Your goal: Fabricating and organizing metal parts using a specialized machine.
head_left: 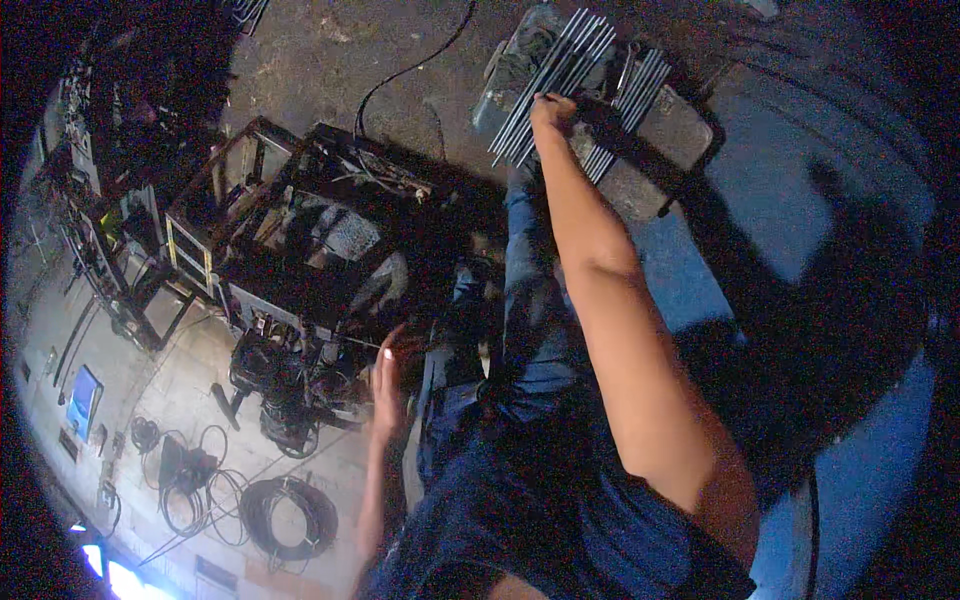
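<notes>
My right arm reaches far forward to a low, worn bench (680, 135). There my right hand (555, 110) is closed at a row of thin grey metal rods (575, 60), and its fingers seem wrapped around some of them. How many it grips is hidden by the hand. A second row of rods (642, 88) lies just to the right on the same bench. My left hand (388, 378) is raised near my body with its fingers stretched out, holding nothing. It is nearest to a dark metal-framed workbench (330, 325) on the left.
Clutter and metal frames (190, 245) crowd the left side. A coiled cable (288, 518) and looser wires (190, 470) hang by the pale block wall (150, 400). A black cable (410, 70) runs across the floor ahead. Blue surface lies at right, partly in shadow.
</notes>
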Motion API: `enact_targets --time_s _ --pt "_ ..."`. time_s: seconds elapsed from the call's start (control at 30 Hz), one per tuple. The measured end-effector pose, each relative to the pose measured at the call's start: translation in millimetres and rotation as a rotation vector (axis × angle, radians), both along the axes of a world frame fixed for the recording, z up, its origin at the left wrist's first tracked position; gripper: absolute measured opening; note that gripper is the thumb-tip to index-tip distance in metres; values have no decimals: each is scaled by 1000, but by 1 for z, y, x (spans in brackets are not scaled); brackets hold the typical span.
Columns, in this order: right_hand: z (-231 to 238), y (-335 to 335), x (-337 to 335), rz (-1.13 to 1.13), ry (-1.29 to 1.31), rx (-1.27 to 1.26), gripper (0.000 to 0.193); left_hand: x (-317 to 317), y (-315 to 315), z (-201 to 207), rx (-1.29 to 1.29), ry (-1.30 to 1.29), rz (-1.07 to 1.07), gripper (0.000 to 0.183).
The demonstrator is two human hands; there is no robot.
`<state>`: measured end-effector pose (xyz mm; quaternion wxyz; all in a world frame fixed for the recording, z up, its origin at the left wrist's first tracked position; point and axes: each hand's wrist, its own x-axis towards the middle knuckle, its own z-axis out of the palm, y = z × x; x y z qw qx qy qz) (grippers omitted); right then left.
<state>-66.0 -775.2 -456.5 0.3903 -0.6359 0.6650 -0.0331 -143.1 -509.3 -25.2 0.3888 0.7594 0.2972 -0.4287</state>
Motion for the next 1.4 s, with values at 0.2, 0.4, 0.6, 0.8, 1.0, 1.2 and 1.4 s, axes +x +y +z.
enact_targets --time_s 0.2,0.4,0.6,0.8,1.0,1.2,1.4 --pt "-121 -87 -54 -360 -278 5 13 1 -20 -37 -180 56 56 53" --pt "-71 -47 -15 -114 8 -92 18 -3 -5 -30 -112 94 145 51" --pt "-22 -29 2 77 147 -55 21 -5 -5 -23 -43 78 101 51" --pt "1 -37 13 -52 86 99 20 -12 7 -34 -135 10 77 51" --pt "5 -41 11 -87 87 -67 21 -1 -11 -31 -145 37 2 54" --pt "19 -61 -34 -161 -453 -40 17 2 -27 -64 -190 71 -68 51" --pt "-5 -74 -117 -326 36 -42 19 1 -28 -77 -57 31 -292 51"
